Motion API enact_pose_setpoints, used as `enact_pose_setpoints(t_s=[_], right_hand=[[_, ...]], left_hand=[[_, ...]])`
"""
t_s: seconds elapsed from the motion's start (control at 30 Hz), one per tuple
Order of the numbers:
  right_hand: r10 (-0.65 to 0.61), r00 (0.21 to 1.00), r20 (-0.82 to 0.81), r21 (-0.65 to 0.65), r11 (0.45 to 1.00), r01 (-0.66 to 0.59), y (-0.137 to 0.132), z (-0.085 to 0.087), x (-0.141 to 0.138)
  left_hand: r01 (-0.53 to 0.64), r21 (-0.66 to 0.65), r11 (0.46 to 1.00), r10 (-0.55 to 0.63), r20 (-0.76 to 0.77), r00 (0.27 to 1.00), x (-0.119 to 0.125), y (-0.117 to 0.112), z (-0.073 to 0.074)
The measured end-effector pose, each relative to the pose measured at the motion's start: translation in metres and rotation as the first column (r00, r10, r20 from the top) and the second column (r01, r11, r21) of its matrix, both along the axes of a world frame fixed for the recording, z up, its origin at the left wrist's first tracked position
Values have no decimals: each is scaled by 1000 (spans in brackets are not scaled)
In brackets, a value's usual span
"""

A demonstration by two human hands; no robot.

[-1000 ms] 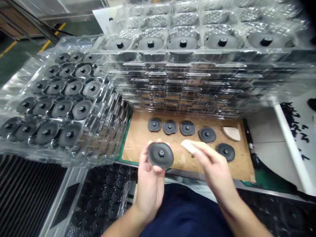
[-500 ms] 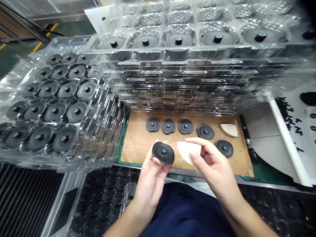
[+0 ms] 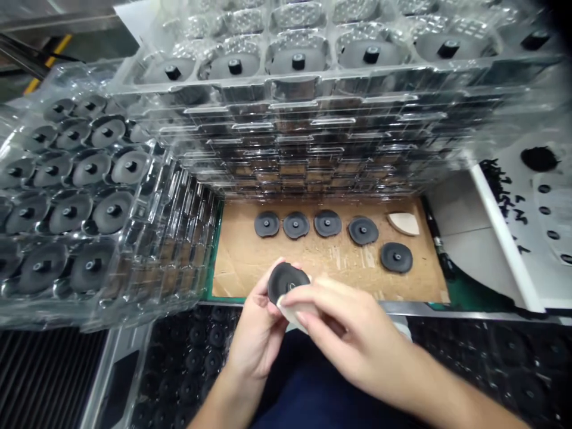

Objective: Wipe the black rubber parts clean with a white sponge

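Left hand (image 3: 254, 325) curled around one black rubber disc (image 3: 282, 281), fingers clasping its rim, the disc tilted up just over the near edge of the work surface. Right hand (image 3: 353, 336) closed on one cream wedge-shaped pad (image 3: 292, 313), pad touching the disc's face, its material hard to tell. Farthest back and largest, a tall stack of clear blister trays (image 3: 290, 137), many layers deep, six black discs in the top tray's front row, one per cavity, studs up. To the left, a second clear blister tray (image 3: 154, 232), more than a dozen black discs in its cavities, exact count lost to glare. Below it, a dark tray (image 3: 196, 351) with rows of black discs, count unclear in shadow. Flat on the bench, one cardboard sheet (image 3: 330, 262) bearing five more black discs (image 3: 328, 223), four in a line and a fifth nearer at the right, well apart from the hands. Near that fifth disc, one second cream wedge (image 3: 403, 224). Far right, small black scraps (image 3: 496, 185) on a white panel.
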State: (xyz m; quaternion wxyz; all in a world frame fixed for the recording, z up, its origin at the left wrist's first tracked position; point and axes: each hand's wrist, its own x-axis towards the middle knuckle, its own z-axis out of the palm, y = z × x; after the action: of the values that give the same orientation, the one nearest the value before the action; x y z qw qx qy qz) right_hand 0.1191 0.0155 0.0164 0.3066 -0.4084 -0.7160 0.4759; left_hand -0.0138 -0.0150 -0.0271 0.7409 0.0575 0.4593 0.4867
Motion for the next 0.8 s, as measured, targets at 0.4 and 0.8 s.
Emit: enact_pose_setpoints(t_s=[0.4,0.8], right_hand=[[-68,985,158,-15,997,71,-8,0,24],[-70,996,60,-2,998,70,-1,-3,17]], left_hand=[[-21,1,1000,21,56,998,-1,8,8],[-78,55,995,77,33,997,1,0,3]])
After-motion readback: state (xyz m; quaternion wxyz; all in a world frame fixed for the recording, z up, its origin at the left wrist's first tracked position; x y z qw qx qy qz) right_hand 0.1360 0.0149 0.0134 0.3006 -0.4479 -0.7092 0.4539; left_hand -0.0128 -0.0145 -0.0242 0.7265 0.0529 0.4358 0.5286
